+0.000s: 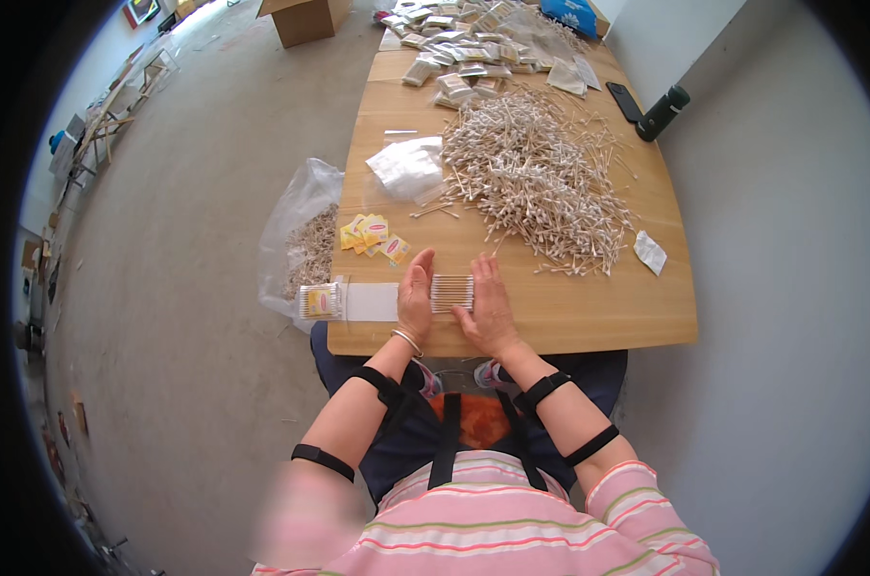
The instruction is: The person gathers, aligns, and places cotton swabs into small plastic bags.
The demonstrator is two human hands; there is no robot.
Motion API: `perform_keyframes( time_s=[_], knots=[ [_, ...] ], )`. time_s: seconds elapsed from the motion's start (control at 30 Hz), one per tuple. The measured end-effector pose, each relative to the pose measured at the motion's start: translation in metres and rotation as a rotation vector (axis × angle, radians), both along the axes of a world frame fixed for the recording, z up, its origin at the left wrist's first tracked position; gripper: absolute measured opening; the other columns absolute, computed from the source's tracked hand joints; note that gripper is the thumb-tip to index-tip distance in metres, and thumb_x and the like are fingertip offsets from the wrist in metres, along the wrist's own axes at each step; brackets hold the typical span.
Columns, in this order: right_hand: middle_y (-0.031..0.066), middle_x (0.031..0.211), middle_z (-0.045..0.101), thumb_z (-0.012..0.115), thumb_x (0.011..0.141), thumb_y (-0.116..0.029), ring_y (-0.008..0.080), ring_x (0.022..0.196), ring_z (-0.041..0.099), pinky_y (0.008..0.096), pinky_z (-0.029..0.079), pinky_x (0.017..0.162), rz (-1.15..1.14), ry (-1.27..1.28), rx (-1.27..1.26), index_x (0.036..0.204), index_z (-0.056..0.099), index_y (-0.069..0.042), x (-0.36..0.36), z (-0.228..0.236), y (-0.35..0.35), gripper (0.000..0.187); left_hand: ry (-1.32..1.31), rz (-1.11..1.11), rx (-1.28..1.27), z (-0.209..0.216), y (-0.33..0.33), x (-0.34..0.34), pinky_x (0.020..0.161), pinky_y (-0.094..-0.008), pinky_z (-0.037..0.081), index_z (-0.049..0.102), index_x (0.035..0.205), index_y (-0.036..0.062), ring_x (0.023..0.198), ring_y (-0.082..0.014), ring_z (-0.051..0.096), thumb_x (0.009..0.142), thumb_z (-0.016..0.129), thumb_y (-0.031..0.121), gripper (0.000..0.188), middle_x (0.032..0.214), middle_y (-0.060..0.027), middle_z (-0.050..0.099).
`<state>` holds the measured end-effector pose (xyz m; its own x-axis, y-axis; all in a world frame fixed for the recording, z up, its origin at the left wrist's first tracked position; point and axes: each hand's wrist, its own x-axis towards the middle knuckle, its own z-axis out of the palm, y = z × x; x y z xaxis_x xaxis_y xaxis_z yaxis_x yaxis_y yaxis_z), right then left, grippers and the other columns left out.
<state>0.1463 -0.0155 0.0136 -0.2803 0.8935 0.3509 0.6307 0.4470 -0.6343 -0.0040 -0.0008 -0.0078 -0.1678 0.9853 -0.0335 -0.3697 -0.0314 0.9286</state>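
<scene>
A neat row of cotton swabs [452, 294] lies side by side near the table's front edge, between my two hands. My left hand [416, 296] stands on edge along the left tips of the row, fingers stretched out and palm turned inward. At the right tips lies my right hand [490, 305], fingers extended forward, its thumb by the row's near side. Left of my left hand is a white strip [371, 301], flat on the wood. Beyond it, at the table's left edge, sits a bundle of swabs with a yellow card [320, 301].
A big heap of loose cotton swabs [541, 178] covers the table's middle right. Yellow cards [368, 233] and clear bags [408, 168] lie to its left. Filled packets [464, 48] pile up at the far end. A dark bottle [663, 113] and phone [624, 102] are by the wall.
</scene>
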Motion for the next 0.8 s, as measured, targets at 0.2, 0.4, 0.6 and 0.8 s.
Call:
perform_keyframes(
  time_s=[0.2,0.4,0.6,0.8],
  knots=[
    [0.0256,0.150,0.012,0.053,0.084,-0.053,0.0374,0.141,0.007,0.0441,0.009,0.114,0.131,-0.597,-0.098,0.141,0.018,0.010,-0.011,0.009,-0.022,0.092,0.030,-0.028,-0.015,0.004,0.001,0.004,0.109,-0.0330,0.026,0.039,0.133,-0.0051,0.131,-0.0253,0.037,0.100,0.033,0.042,0.059,0.138,-0.0188,0.042],
    [0.0237,0.151,0.009,0.047,0.083,-0.062,0.0342,0.142,0.002,0.0429,0.002,0.115,0.134,-0.709,-0.149,0.143,0.014,0.007,-0.015,0.018,-0.019,0.097,0.071,-0.042,0.047,-0.001,0.000,0.000,0.110,-0.0325,0.026,0.039,0.134,-0.0053,0.131,-0.0254,0.037,0.099,0.031,0.046,0.062,0.138,-0.0201,0.041],
    [0.0234,0.152,0.009,0.046,0.084,-0.061,0.0338,0.142,0.002,0.0433,0.002,0.115,0.127,-0.703,-0.121,0.143,0.016,0.007,-0.011,0.012,-0.027,0.095,0.098,-0.052,0.000,0.006,0.000,0.004,0.110,-0.0325,0.026,0.040,0.133,-0.0058,0.130,-0.0244,0.037,0.098,0.031,0.047,0.064,0.137,-0.0198,0.042],
    [0.0233,0.151,0.012,0.050,0.085,-0.054,0.0357,0.142,0.006,0.0448,0.007,0.115,0.149,-0.651,-0.143,0.143,0.016,0.006,-0.015,0.016,-0.030,0.090,0.015,-0.018,0.028,0.000,0.001,-0.002,0.108,-0.0325,0.028,0.041,0.132,-0.0051,0.128,-0.0239,0.040,0.100,0.033,0.043,0.059,0.136,-0.0180,0.044]
  ],
)
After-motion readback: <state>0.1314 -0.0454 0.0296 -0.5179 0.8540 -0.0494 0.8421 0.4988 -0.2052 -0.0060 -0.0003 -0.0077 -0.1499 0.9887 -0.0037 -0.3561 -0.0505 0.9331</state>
